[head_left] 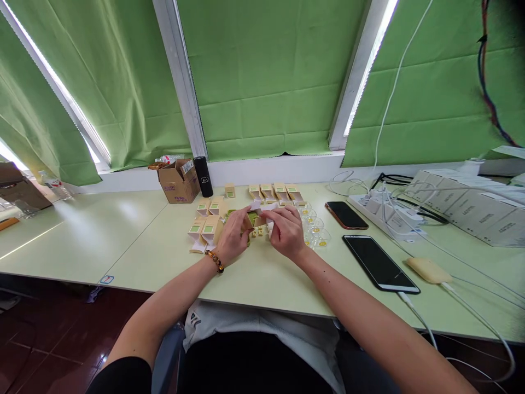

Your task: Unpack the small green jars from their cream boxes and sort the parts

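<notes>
My left hand is closed around the side of a small cream paper box that shows some green. The fingers of my right hand pinch the box's edge or flap from the other side. To the left of my hands stand several similar boxes with green labels, some with flaps folded out. Behind my hands is a row of open boxes. Clear plastic pieces with yellow centres lie beside my right hand. Tiny yellow pieces rest on the table between my wrists, partly hidden.
Two phones lie to the right, near a cream power bank and a white power strip with trailing cables. White boxes line the far right. A cardboard box and black cylinder stand at the back left.
</notes>
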{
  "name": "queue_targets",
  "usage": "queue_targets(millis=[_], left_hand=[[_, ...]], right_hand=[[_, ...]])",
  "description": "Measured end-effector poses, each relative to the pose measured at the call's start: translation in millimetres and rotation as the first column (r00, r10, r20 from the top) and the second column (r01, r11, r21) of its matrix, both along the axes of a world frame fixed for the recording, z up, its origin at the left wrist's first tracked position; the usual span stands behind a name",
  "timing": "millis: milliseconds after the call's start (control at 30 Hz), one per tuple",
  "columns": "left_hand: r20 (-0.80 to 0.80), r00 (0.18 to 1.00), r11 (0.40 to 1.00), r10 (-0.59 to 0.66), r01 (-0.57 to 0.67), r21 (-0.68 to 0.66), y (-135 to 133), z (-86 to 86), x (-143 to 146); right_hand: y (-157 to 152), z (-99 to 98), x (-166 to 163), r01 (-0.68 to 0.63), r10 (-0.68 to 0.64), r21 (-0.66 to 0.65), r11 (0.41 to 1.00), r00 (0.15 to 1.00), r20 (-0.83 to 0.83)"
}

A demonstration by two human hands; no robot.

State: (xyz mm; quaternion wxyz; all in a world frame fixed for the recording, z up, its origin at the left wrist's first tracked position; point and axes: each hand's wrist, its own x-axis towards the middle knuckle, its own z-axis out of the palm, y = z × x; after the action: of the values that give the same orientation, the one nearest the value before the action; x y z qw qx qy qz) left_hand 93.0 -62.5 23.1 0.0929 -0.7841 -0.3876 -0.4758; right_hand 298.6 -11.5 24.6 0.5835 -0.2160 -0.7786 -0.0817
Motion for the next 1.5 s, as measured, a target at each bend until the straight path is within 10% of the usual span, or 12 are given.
queue_targets(millis=[633, 867, 1167, 1367, 1500], left_hand=[[-0.193, 0.977, 0.985, 0.085, -0.053, 0.164, -2.6, 0.2, 3.5], [-0.164, 0.978, 0.980, 0.130, -0.102, 0.172, 0.3, 3.6, -0.4], [-0.119, 0.982, 0.979, 0.147, -0.128, 0.159, 1.5, 4.9, -2.5], [0.173, 0.980, 0.994, 0.097, -0.103, 0.028, 15.7, -0.8, -17.0], [0.529, 0.849, 0.979, -0.017, 0.121, -0.164, 22.0, 2.5, -21.6]], right_hand=[[-16.9, -1.0, -22.7, 0.106, -0.130, -0.252, 0.962, 0.988, -0.082], [-23.7, 0.8, -24.4, -0.073, 0.001, -0.310, 0.948, 0.974, -0.227], [-17.1, -4.2, -26.5, -0.394, 0.111, -0.472, 0.788, 0.847, -0.520], [-13.9, 17.7, -7.7, -0.543, 0.206, -0.456, 0.705, 0.772, -0.601], [-17.8, 30.2, 6.8, -0.504, 0.350, -0.640, 0.580, 0.864, -0.363]])
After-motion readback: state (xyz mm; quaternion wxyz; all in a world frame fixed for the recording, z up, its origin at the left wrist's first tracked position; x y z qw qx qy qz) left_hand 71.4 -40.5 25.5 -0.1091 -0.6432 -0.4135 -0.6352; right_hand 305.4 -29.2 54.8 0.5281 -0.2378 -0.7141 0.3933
